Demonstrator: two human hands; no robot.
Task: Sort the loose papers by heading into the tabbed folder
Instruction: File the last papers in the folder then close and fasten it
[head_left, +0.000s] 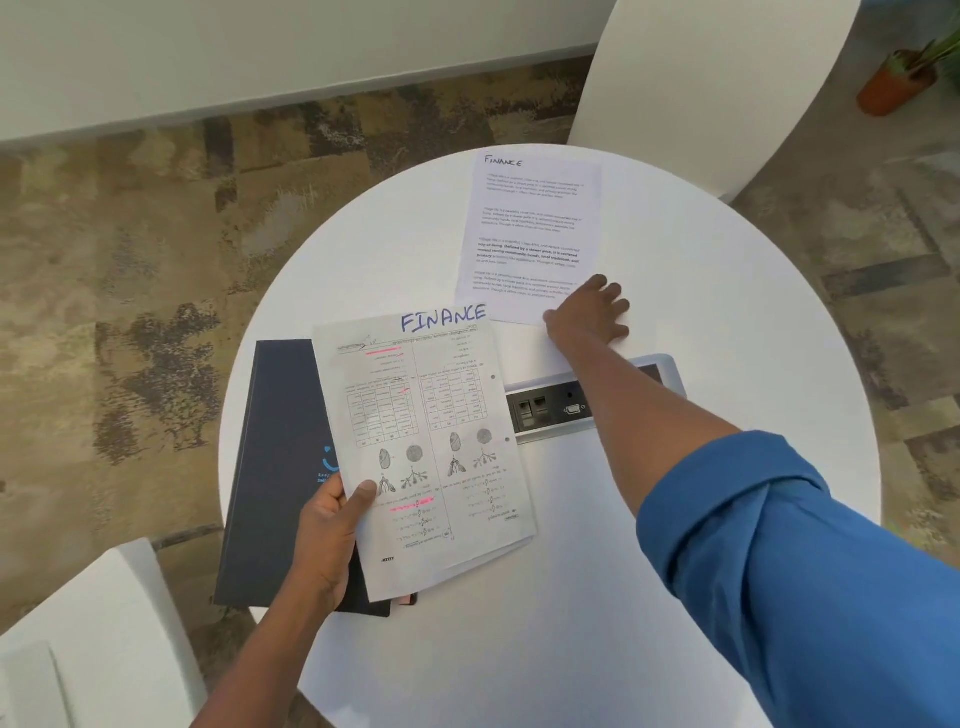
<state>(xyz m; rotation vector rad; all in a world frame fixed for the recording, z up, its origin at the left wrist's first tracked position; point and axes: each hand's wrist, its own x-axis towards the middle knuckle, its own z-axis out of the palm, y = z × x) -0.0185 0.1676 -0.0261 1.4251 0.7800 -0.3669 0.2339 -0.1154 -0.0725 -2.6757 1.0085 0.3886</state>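
Nearest you, your left hand (332, 535) pinches a small stack of papers (431, 452) by its lower left corner, thumb curled over the top sheet and fingers hidden beneath. You hold it raised and tilted, probably so the handwritten "FINANCE" heading at its far edge stays readable while the other hand works. At least one more sheet peeks out under the lower right edge, so this looks like the pile you are gathering for that heading.

Beneath the stack, on the left part of the round white table (675, 545), lies the dark folder (280, 447), closed and flat; its tabs cannot be seen from here. It sits right under the held stack, handy for filing once the pile is complete.

Beyond that, a power and data socket panel (550, 408) is set into the tabletop, and your right forearm crosses over it.

Farthest out, your right hand (589, 317) lies on the near right corner of a loose sheet (530, 234) also headed "FINANCE". Its fingers are spread and only slightly bent, pressing rather than gripping, likely to slide that sheet toward you to join the matching stack.
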